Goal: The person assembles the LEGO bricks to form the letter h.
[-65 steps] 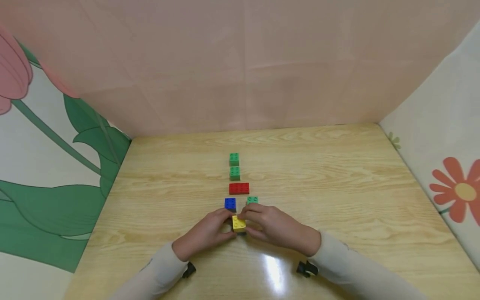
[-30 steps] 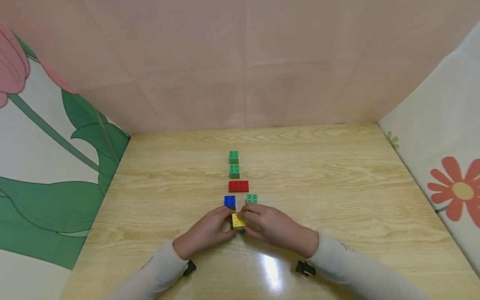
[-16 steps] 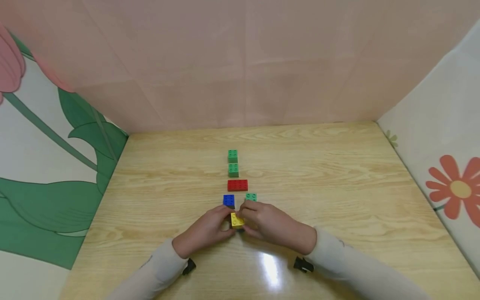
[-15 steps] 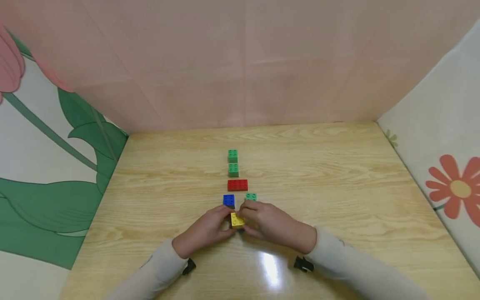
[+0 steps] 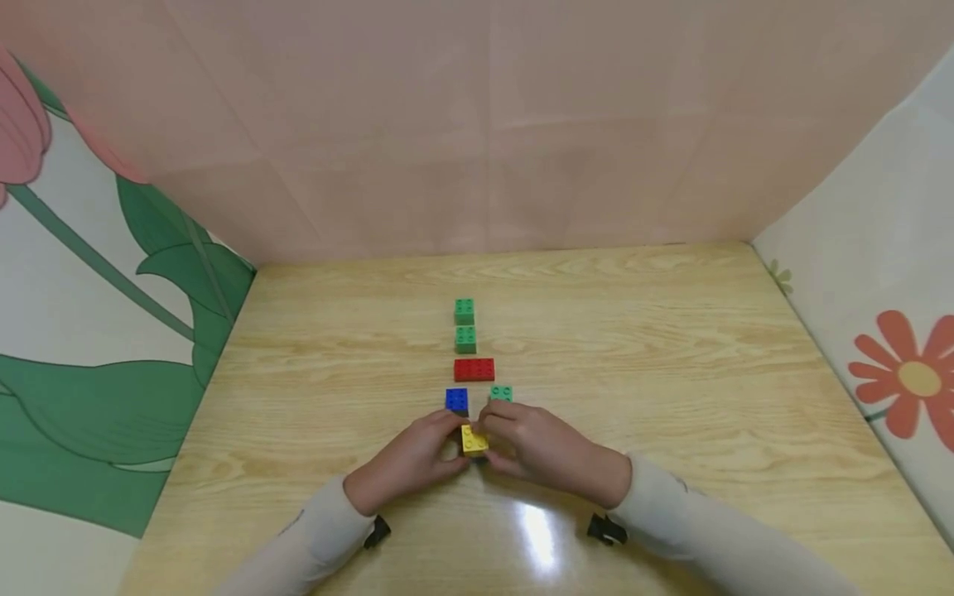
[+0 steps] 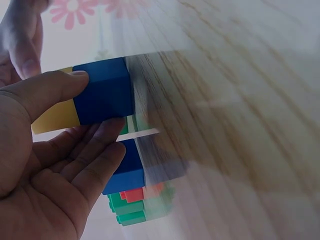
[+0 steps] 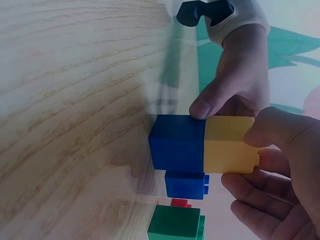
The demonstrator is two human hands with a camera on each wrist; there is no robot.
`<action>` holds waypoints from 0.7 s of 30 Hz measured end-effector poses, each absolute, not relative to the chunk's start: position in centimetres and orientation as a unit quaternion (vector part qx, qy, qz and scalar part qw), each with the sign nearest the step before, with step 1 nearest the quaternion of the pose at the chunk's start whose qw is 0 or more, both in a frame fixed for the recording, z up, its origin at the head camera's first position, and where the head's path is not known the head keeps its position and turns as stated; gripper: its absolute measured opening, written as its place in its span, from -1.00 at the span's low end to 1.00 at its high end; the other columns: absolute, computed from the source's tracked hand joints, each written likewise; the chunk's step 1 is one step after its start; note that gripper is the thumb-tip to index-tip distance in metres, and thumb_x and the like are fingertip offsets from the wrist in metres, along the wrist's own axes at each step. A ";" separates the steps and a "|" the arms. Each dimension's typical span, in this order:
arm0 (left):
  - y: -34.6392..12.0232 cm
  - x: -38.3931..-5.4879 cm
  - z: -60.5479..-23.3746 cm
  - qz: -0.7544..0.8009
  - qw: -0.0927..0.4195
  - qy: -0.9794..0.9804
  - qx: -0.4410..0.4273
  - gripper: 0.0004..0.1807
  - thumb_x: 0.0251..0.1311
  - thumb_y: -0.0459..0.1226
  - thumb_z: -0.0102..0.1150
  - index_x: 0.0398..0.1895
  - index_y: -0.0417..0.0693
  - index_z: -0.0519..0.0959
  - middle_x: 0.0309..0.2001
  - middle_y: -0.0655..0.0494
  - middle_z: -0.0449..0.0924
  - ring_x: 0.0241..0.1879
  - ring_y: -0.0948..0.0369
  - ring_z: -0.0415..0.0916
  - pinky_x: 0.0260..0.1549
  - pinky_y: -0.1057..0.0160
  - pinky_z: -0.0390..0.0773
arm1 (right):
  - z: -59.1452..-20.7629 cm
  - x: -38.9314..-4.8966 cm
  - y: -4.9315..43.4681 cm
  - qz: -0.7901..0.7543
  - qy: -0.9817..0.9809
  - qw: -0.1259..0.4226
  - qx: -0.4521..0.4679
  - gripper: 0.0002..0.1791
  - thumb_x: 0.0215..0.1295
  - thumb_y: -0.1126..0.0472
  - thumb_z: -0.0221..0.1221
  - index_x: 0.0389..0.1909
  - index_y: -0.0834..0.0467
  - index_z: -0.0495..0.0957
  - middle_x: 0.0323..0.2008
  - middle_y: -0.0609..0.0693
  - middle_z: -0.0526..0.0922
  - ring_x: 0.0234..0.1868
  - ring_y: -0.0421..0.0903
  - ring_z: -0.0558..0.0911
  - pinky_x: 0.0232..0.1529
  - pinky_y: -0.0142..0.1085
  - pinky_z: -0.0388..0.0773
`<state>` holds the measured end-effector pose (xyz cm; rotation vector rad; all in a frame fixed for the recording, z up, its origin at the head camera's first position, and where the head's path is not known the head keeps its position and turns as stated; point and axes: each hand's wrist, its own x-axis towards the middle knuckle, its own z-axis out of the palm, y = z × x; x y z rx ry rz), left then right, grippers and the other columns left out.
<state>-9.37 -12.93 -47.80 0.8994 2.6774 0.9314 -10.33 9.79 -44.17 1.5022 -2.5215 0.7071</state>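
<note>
A yellow brick (image 5: 474, 440) is stacked on a blue brick (image 7: 177, 142), which stands on the table. My left hand (image 5: 410, 459) grips the stack between thumb and fingers, low down; in the left wrist view the thumb (image 6: 62, 86) lies on the blue brick near the seam. From the right side, my right hand (image 5: 547, 451) pinches the yellow brick between thumb and fingers, and its fingers partly cover the top studs. Just beyond the hands sit a second blue brick (image 5: 457, 399) on the left and a green brick (image 5: 502, 393) on the right, partly hidden by the right hand.
Farther back, a long red brick (image 5: 474, 370) lies crosswise. Behind it two green bricks, a nearer one (image 5: 465, 339) and a farther one (image 5: 464, 311), stand in line. The wooden table (image 5: 633, 348) ends at a pink backdrop (image 5: 484, 165), with printed flower panels at both sides.
</note>
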 end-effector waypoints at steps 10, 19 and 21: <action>-12.7 -9.1 -47.5 0.307 0.099 0.900 0.295 -0.52 0.12 -0.24 0.39 0.11 -0.15 0.54 -0.03 0.11 0.58 -0.02 0.24 0.53 0.00 0.29 0.56 | -45.0 -10.1 10.0 0.229 -0.833 0.081 0.498 -0.66 0.16 0.19 0.30 -0.04 0.18 0.59 -0.08 -0.05 0.56 -0.11 -0.19 0.60 -0.07 -0.48 0.57; -12.8 -9.0 -47.5 0.306 0.116 0.898 0.294 -0.50 0.15 -0.22 0.37 0.16 -0.08 0.52 0.04 0.15 0.56 0.04 0.26 0.51 0.05 0.29 0.53 | -45.8 -9.7 10.8 0.243 -0.828 0.094 0.496 -0.54 0.22 0.13 0.30 0.12 0.19 0.54 0.03 -0.04 0.56 0.02 -0.16 0.58 0.06 -0.42 0.53; -12.8 -9.0 -47.4 0.304 0.120 0.899 0.292 -0.51 0.15 -0.21 0.37 0.16 -0.08 0.52 0.04 0.16 0.56 0.05 0.26 0.50 0.05 0.29 0.53 | -45.6 -9.7 11.0 0.244 -0.833 0.091 0.488 -0.49 0.23 0.08 0.31 0.17 0.18 0.52 0.07 -0.04 0.55 0.05 -0.16 0.58 0.07 -0.39 0.54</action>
